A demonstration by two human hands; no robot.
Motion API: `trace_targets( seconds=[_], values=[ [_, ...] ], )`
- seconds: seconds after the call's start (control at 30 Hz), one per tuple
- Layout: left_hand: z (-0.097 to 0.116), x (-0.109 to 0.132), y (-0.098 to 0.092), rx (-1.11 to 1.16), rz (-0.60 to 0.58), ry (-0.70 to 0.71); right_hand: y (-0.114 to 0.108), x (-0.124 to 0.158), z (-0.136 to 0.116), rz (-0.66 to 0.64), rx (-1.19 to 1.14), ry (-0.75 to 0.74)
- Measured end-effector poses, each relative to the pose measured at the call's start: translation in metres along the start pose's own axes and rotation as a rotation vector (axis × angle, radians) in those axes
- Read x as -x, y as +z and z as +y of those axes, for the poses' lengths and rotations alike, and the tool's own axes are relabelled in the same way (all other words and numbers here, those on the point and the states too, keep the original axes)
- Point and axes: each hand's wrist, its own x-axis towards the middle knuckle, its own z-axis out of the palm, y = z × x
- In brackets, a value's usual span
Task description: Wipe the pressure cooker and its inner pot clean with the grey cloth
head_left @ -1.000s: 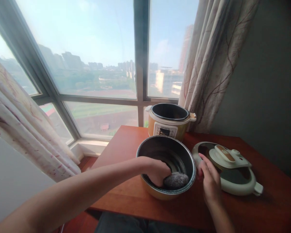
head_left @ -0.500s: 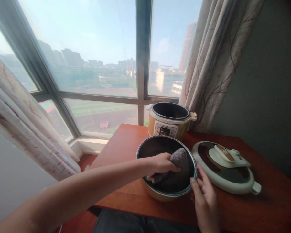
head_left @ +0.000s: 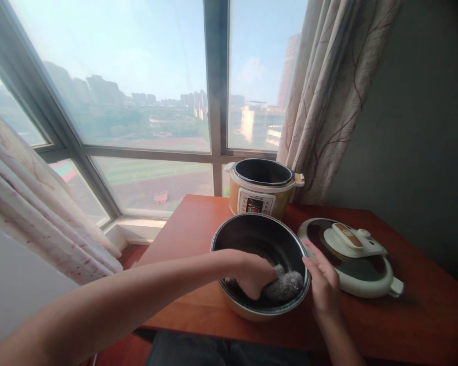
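Holding grey cloth (head_left: pixel 287 286) inside the cooker's inner pot (head_left: pixel 248 234)

The pot sits near the front edge of the table (head_left: pixel 185 229), tabletop stretching leftward, cooker lid (head_left: pixel 351 239) close right, cooker base (head_left: pixel 280 201) behind. Left hand (head_left: pixel 254 277) clenched round the cloth; right hand (head_left: pixel 325 279) touching the rim, clamped or not unclear.

I have the left hand (head_left: pixel 254 274) down inside the cooking pot (head_left: pixel 248 311), clutching a fuzzy gray cloth (head_left: pixel 285 287) against its interior. The right hand (head_left: pixel 324 287) is at the rim's right side; how firmly it grips, I can't tell. Behind the pot I see the open electric cooker base (head_left: pixel 280 201); the cooker lid (head_left: pixel 372 288) lies right, on the reddish wooden surface (head_left: pixel 187 223).
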Motion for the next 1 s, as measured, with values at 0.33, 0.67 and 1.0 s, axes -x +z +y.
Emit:
trace_targets(
  seconds=[0.33,0.67,1.0],
  values=[
    [-0.020,0.002,0.013,-0.057,-0.059,0.036,0.003,-0.027,-0.016,-0.129,0.035,0.079],
    [0.006,-0.001,0.006,0.041,0.097,-0.076,-0.006,0.034,0.008,0.092,0.147,0.001],
    [0.000,-0.044,0.015,1.095,0.535,-0.570,0.004,0.040,0.004,0.043,0.027,0.034]
  ],
)
